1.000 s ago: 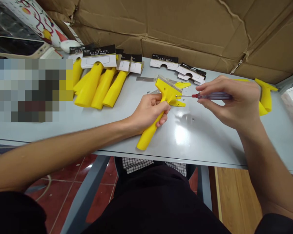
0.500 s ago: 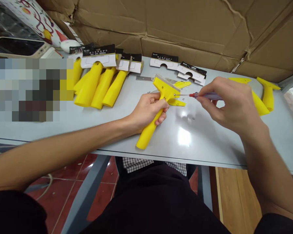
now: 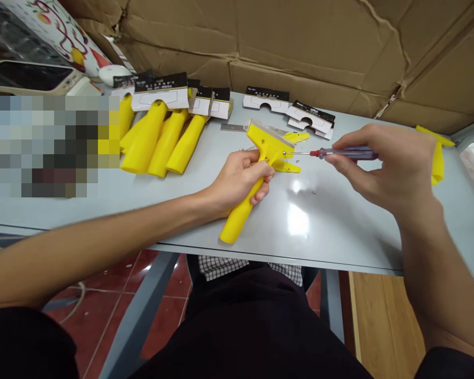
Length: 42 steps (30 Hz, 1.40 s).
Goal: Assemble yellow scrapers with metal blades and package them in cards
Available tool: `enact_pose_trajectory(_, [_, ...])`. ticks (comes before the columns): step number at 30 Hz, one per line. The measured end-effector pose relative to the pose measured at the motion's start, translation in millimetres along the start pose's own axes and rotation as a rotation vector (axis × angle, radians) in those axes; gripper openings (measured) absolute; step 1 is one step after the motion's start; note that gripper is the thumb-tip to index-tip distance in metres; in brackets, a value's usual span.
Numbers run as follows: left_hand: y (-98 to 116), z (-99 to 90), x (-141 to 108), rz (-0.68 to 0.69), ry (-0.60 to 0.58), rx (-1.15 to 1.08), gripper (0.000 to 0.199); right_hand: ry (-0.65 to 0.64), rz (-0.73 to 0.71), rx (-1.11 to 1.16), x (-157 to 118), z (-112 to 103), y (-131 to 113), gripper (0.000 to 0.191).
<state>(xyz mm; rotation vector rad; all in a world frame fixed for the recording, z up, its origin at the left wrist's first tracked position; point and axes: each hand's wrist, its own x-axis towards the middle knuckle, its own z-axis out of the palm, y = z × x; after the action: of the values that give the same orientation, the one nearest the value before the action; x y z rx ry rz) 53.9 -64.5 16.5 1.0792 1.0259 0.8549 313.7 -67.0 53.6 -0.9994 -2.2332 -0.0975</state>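
My left hand (image 3: 243, 181) is closed around the handle of a yellow scraper (image 3: 240, 216), whose wide head carries a metal blade along its far edge. In my right hand (image 3: 391, 168) is a screwdriver (image 3: 349, 152) with a clear purplish handle and red collar, its shaft pointing left. The tip meets a small screw at the right side of the scraper head. Beyond and under the head lie yellow clamp pieces (image 3: 288, 167) and a loose metal blade (image 3: 233, 127). A few small screws (image 3: 314, 193) are scattered on the table.
Several yellow scrapers (image 3: 146, 142) with black-and-white cards lie at left. More folded cards (image 3: 265, 99) rest at the back, before a cardboard wall (image 3: 300, 47). A yellow scraper (image 3: 438, 158) lies behind my right hand. A phone (image 3: 27, 76) is far left; a blurred patch covers part there.
My right hand has shifted slightly right and its grip on the screwdriver has changed, so more of the handle shows. The tip stays at the screw; my left hand holds almost still.
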Motion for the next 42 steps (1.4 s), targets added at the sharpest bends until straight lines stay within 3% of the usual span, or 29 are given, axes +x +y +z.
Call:
enact_pose_trajectory(3, [0.4,0.3,-0.1,0.001,-0.004,0.016,0.017,0.006,0.000,-0.021,0.3,5.4,0.2,0.012])
enact_pose_trajectory(5, [0.1,0.1,0.5,0.002,-0.011,0.020,0.017,-0.023,0.042,0.022,-0.2,6.4,-1.6,0.003])
enact_pose_trajectory(9, [-1.1,-0.7,2.2,0.006,-0.009,0.009,0.017,-0.074,0.087,0.074,-2.5,3.5,-3.6,0.025])
enact_pose_trajectory(16, [-1.8,-0.4,1.4,0.004,-0.002,0.033,0.016,0.060,0.000,0.016,-1.0,7.6,0.6,0.009])
enact_pose_trajectory(19, [-2.1,-0.1,0.8,0.011,-0.018,0.060,0.016,0.114,-0.006,-0.052,0.5,10.7,2.1,0.022])
enact_pose_trajectory(24, [-2.1,0.0,0.8,0.017,-0.014,0.063,0.017,0.084,0.042,-0.053,0.8,9.9,5.1,0.035])
enact_pose_trajectory(30, [-1.8,-1.0,1.6,0.014,-0.007,0.041,0.016,0.003,0.011,-0.015,2.8,6.6,4.4,0.014])
enact_pose_trajectory(35, [-1.7,-0.2,2.2,0.013,-0.002,0.042,0.015,0.054,-0.072,0.079,3.2,5.9,-1.1,0.010])
enact_pose_trajectory(42, [-3.0,0.0,1.5,0.011,0.000,0.061,0.018,-0.008,0.027,0.051,-2.6,8.7,-0.4,0.010])
